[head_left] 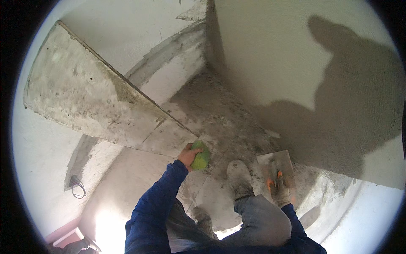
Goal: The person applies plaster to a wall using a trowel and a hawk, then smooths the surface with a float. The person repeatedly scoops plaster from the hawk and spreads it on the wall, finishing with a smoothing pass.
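Observation:
My left hand (186, 157) is closed around a green sponge-like block (201, 155). It is close to the lower end of a tall, stained grey panel (84, 84) that tapers downward in view; whether the block touches the panel I cannot tell. On my right, my gloved right hand (280, 194) grips a flat rectangular trowel (287, 163), its plate lying past my fingers. Orange patches show about the grip, and the handle is mostly hidden by the hand.
My dusty shoe (239, 172) stands on a dirty, plaster-smeared floor (220, 118). A plastered wall (270, 51) rises at the right, with my shadow on it. A dark cable loop (78, 187) sticks out of the left wall. A patched grey strip (169, 53) runs along the back wall.

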A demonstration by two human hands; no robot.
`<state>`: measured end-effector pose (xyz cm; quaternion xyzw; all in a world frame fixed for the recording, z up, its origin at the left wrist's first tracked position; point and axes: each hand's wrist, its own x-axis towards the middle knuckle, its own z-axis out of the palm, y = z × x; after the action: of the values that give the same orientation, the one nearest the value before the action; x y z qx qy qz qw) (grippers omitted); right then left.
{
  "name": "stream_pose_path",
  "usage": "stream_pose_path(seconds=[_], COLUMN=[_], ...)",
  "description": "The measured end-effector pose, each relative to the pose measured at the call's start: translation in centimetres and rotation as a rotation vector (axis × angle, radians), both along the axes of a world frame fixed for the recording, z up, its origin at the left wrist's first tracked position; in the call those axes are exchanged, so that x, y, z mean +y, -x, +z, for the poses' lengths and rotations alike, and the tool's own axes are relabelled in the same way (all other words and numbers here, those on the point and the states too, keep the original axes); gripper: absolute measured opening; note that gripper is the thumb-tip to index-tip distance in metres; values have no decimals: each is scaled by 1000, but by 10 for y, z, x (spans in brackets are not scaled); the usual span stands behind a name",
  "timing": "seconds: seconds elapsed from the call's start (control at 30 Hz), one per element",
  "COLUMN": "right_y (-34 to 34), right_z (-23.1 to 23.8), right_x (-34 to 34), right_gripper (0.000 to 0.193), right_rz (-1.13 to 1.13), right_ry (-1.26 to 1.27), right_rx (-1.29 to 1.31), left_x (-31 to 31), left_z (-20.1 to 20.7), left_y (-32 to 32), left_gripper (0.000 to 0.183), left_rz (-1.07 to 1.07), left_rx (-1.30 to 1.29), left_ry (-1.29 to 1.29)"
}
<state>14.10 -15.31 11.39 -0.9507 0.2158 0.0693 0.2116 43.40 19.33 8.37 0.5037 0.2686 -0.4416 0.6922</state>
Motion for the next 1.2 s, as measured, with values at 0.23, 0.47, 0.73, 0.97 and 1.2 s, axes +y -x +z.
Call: stream_pose_path(seconds=[0.23, 0.47, 0.73, 0.97, 1.2], right_y=[-18, -88, -270, -371, -433], right_z=[-9, 14, -25, -52, -66], right_x=[4, 9, 34, 101, 146], right_gripper=[66, 64, 64, 61, 57], right_rz=[72, 160, 342, 378, 482], right_ry=[-49, -73, -14, 110, 328], right_rx=[-92, -299, -146, 53, 169], left_x=[-122, -111, 31, 66, 89], left_z=[31, 68, 91, 116, 138], left_y=[-137, -144, 19, 59, 72], left_gripper=[55, 66, 48, 44, 44], left_rz=[232, 204, -109, -61, -61], left_rx=[-327, -477, -231, -292, -360], left_ry=[-73, 104, -104, -277, -369])
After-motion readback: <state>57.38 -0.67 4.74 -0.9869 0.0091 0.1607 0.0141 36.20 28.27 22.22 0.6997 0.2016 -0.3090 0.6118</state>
